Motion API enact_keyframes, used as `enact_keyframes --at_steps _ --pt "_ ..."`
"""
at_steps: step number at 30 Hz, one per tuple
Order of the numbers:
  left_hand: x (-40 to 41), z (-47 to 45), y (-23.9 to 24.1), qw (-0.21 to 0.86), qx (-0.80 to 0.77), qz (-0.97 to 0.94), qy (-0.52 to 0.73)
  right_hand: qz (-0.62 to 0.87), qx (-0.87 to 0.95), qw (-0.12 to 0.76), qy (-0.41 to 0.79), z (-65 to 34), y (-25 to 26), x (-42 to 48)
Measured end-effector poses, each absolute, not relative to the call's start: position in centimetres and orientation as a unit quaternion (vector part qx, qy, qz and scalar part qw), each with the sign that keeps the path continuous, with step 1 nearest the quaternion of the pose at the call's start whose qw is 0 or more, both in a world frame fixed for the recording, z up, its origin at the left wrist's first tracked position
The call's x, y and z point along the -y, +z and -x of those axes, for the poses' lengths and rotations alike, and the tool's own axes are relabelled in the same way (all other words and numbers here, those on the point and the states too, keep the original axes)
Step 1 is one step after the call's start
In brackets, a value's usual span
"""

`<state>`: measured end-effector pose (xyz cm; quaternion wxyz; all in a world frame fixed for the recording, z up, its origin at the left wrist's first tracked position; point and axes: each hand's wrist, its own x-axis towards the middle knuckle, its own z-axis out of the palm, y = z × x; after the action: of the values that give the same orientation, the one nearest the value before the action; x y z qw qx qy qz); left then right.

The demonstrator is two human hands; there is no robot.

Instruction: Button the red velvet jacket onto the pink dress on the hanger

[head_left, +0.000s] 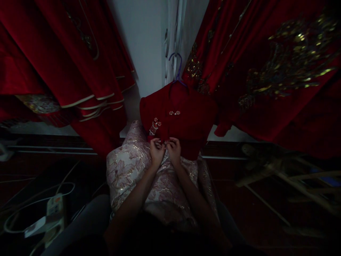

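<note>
A short red velvet garment hangs on a purple hanger in front of me, with a pearl clasp at mid-chest and a tasselled ornament to its left. My left hand and my right hand meet at the garment's lower front edge. Both are curled with fingertips pinched on a small fastening there, which is too small and dark to make out. Below my forearms lies pale pink brocade fabric with a gold floral pattern.
Long red embroidered gowns hang to the left and right, with a white wall between them. A white power strip with cables lies on the dark floor at lower left. A wooden frame stands at right.
</note>
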<state>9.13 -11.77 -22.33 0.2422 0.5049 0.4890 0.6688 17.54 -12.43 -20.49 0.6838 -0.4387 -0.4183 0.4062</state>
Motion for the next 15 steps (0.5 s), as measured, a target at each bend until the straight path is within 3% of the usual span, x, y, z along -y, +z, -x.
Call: enact_keyframes --at_steps 4,15 --pt "11.7 -9.2 -22.2 0.265 -0.485 -0.492 0.673 0.424 0.440 0.692 0.384 -17.8 -20.9 12.8" --pt "12.6 -9.8 -20.8 0.148 -0.498 -0.555 0.650 0.391 0.456 0.719 0.350 -18.6 -18.9 13.9"
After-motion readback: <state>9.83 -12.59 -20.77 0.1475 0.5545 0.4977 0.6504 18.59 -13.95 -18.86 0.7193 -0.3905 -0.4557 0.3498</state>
